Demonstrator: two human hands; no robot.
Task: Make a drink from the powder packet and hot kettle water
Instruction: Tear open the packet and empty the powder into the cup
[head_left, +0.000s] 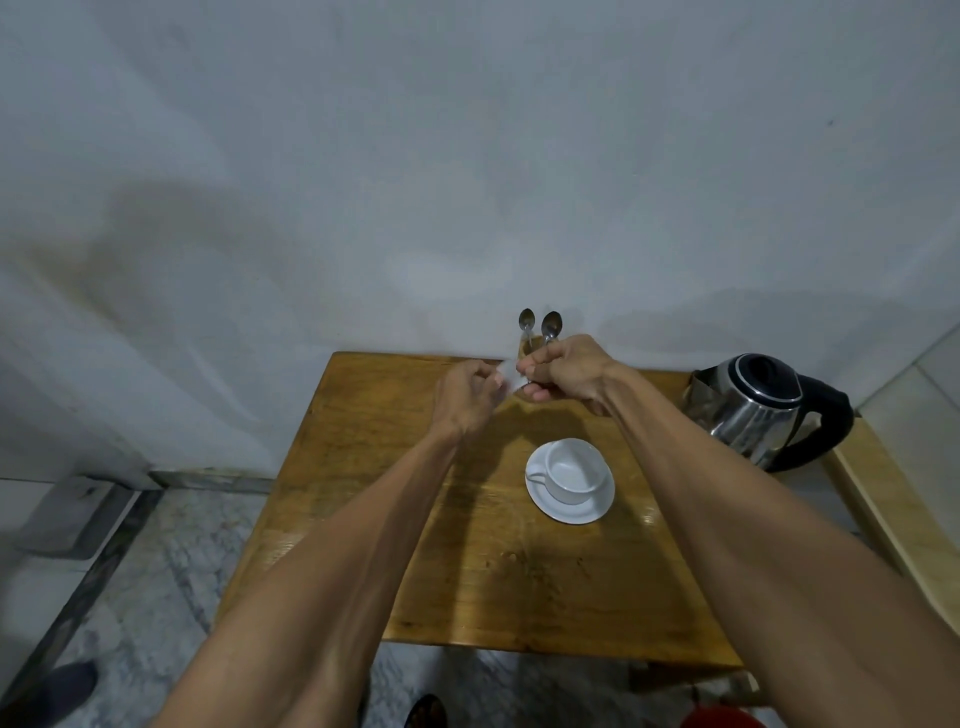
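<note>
wooden table (363, 519) by grey wall | both hands' fingers pinching powder packet (508, 378) | left hand (465, 397), right hand (563, 371) | empty cup (571, 470) at 6 o'clock below packet, right hand nearer

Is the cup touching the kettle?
Apart. The head view shows bare wooden table between the cup on its saucer and the kettle.

A small pale thing (508, 378) is pinched between both hands, too blurred to tell what it is. The right hand (563, 374) hides the handles of two spoons (550, 326) and whatever holds them at the counter's (363, 467) far edge. The kettle's (758, 410) base cannot be made out. The bottom picture edge cuts off both forearms, a dark shoe (426, 711) and a red object (722, 719).
</note>
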